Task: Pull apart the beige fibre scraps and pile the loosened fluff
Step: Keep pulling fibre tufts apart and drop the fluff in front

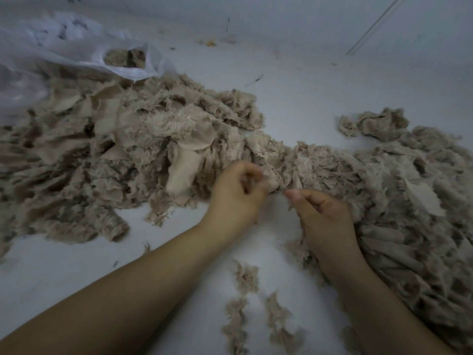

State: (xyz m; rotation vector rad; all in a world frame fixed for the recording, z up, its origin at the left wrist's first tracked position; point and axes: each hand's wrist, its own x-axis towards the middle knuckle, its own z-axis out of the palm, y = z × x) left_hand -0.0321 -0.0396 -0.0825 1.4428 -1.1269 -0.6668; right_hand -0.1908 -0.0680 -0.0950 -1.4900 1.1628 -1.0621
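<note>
Our left hand (236, 193) and right hand (323, 216) each pinch one beige scrap (275, 179) between two big fluffy piles (122, 155) on the white desk (320, 80).

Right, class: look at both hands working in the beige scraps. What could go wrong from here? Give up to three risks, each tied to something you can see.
1. The left hand and right hand both pinch fibres where the big scrap heap runs into the right-hand heap, so sorted and unsorted material may get mixed.
2. Small tufts lie under the forearms and could be swept away.
3. The plastic bag overlaps the scrap heap, so pulling might drag it.
</note>
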